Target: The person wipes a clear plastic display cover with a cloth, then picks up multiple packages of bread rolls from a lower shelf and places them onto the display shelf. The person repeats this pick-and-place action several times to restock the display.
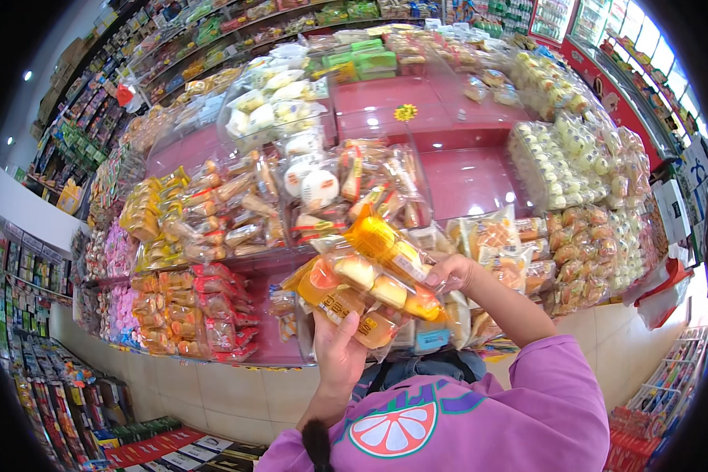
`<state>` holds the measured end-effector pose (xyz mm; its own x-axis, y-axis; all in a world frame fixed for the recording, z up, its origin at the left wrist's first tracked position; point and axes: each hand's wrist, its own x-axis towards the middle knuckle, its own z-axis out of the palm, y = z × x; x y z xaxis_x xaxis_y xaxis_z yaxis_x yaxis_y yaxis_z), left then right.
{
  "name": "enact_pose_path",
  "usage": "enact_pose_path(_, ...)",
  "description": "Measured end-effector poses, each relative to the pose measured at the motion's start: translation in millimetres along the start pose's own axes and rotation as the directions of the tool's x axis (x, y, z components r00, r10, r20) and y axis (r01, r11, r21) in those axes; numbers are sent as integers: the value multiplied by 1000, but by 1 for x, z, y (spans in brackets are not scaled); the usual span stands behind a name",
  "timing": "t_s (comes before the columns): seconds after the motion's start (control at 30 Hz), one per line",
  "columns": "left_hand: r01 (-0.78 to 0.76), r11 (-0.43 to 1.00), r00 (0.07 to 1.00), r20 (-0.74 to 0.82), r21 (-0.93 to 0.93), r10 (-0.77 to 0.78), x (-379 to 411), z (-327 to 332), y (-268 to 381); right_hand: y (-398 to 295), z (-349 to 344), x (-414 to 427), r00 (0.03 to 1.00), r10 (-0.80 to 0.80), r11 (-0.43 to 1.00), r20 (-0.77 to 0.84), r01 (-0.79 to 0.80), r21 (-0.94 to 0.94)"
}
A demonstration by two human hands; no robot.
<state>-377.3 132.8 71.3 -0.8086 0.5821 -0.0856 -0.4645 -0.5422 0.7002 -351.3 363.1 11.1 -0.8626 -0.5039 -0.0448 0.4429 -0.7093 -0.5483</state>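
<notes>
My left hand (337,352) grips a clear-and-yellow pack of golden bread rolls (336,304) from below, thumb on the film. Across that pack lies a second yellow-and-clear pack of pale rolls (383,287). On top, a yellow-wrapped pack of rolls (383,239) has its lower right end pinched between the thumb and fingers of my right hand (455,272). The three packs overlap, so part of each is hidden, along with some of my fingers. They are held above the near edge of a pink bakery display stand (469,177).
Clear dividers separate heaps of wrapped bread sticks (251,189), white round packs (320,187) and red-wrapped buns (221,315). Wrapped waffle-like breads (488,233) sit beside my right forearm. Stacked packs of pale round pastries (557,165) stand at right. Stocked shelves (82,127) surround the stand.
</notes>
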Motion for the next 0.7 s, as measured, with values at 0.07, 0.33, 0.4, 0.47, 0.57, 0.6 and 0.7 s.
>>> enact_pose_path(0.07, 36, 999, 998, 58, 7, -36, 4, 19, -19, -9, -7, -26, 998, -11, 995, 69, 4, 98)
enact_pose_path(0.33, 127, 991, 990, 60, -41, -124, 10, 81, -67, -6, -52, -97, 965, 5, 904, 264, -117, 411)
enact_pose_path(0.4, 128, 991, 990, 68, -30, -126, 13, 83, -71, -8, -51, -104, 963, -15, 921, 269, -92, 379)
enact_pose_path(0.47, 135, 991, 989, 63, -25, -133, 14, 88, -72, -16, -40, -108, 988, -78, 983, 136, 54, 176)
enact_pose_path(0.57, 43, 998, 999, 5, 55, -44, 21, 81, -84, -20, -44, -121, 992, -111, 989, -64, 104, -109)
enact_pose_path(0.6, 40, 997, 999, 6, 61, -41, 23, 81, -86, -27, -36, -120, 984, -63, 993, -169, 45, -111)
enact_pose_path(0.7, 56, 997, 998, -9, 60, -55, 30, 85, -91, -42, -23, -113, 915, 66, 994, -397, -94, -53)
